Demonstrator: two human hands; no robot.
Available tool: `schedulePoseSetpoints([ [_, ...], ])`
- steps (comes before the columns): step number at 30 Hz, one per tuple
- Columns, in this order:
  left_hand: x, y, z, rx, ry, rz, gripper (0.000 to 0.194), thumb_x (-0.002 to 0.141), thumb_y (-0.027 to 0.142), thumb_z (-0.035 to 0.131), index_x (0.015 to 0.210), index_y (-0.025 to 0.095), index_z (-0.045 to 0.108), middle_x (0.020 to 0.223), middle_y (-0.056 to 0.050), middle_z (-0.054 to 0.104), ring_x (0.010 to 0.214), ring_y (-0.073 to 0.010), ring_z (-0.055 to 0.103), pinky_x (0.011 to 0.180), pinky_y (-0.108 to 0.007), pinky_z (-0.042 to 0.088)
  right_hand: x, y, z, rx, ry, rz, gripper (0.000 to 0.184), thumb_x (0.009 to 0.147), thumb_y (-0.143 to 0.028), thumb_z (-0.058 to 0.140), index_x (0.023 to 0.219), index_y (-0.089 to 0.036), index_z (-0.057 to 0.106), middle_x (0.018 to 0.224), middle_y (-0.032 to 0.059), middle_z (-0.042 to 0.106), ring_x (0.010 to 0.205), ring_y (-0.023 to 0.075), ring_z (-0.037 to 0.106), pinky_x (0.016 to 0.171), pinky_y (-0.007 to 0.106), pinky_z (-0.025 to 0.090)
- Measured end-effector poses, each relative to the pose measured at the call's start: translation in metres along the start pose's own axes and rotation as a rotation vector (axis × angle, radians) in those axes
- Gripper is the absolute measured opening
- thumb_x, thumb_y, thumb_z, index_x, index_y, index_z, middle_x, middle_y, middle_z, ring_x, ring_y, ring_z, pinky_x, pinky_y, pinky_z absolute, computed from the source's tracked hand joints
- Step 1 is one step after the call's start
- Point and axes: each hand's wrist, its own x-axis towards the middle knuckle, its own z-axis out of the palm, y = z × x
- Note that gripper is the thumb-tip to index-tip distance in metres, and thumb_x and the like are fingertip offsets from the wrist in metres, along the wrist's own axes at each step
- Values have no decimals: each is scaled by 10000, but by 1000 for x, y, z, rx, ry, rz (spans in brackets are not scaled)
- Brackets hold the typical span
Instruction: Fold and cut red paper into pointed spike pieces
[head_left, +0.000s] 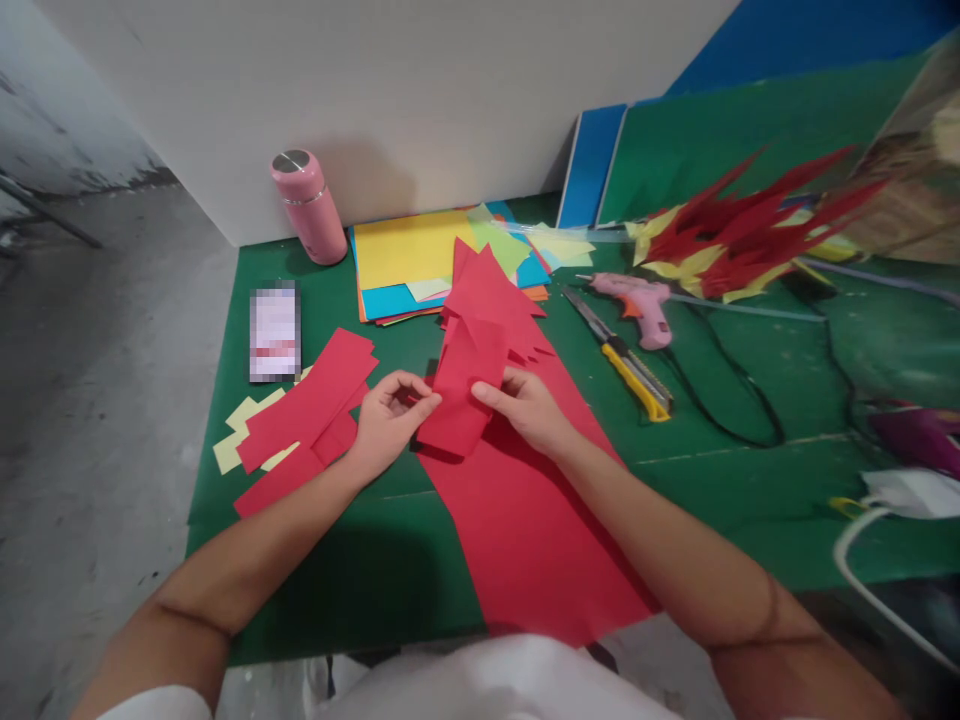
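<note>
Between my two hands is a red paper piece point(463, 395), an oblong shape that looks folded or layered. My right hand point(529, 408) grips its right edge, thumb on top and fingers behind. At its left edge, my left hand point(391, 418) is closed in a pinch on the paper, thumb against forefinger. Beneath lies a large red sheet point(540, 530) running toward my body. Pointed red cutouts point(491, 280) sit just beyond my hands. Left of my left hand, several red strips point(307, 400) overlap pale yellow paper pieces point(229, 455).
A yellow utility knife point(637, 380), scissors point(587, 315) and a pink glue gun point(634, 300) with a black cord lie to the right. A red and yellow paper flame point(750, 235) stands beyond. Coloured sheets point(405, 245), a pink bottle point(311, 210) and a phone point(274, 330) are at the back left.
</note>
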Motion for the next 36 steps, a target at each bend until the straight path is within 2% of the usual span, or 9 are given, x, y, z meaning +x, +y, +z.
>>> schedulePoseSetpoints([
  [3,-2,1,1,-14,-45,-14,324,690,434,827,710,193,613,712,15,603,678,-113,570,644,-243,489,0,1,0,36,31,2,434,661,-621,803,803,-219,723,826,41,746,671,163,643,638,306,523],
  [7,-2,0,1,-28,-107,-28,286,715,409,815,732,192,629,738,10,610,693,-111,588,657,-240,514,1,2,1,68,54,11,399,652,-567,834,821,-221,730,844,40,752,715,172,663,691,317,534],
  [12,-4,0,-3,96,-137,33,208,770,408,772,870,227,754,965,-54,675,907,-164,661,769,-290,576,0,2,2,109,50,21,383,653,-539,841,840,-221,736,856,45,756,732,178,673,726,332,544],
  [14,-5,0,-4,145,-136,43,205,788,401,758,926,251,777,1022,-63,677,932,-170,671,771,-298,589,1,1,3,130,61,17,382,643,-527,849,843,-222,734,873,47,759,739,180,677,734,335,550],
  [18,-6,-1,-4,193,-124,90,172,797,381,753,932,281,791,1016,-58,688,905,-165,680,735,-285,597,1,0,4,156,109,12,376,637,-516,853,844,-228,729,906,47,763,760,184,681,736,335,560],
  [23,-7,-1,-4,209,-139,129,171,812,373,744,949,281,791,1017,-68,695,902,-171,679,714,-281,592,1,0,3,176,103,28,364,642,-511,853,839,-231,731,887,41,762,734,179,682,720,324,559],
  [36,-6,-2,-6,242,-182,124,204,831,285,712,1024,293,776,1119,-75,689,965,-186,673,750,-289,588,1,3,2,138,73,0,360,666,-517,839,853,-226,739,899,50,767,756,191,699,743,340,562],
])
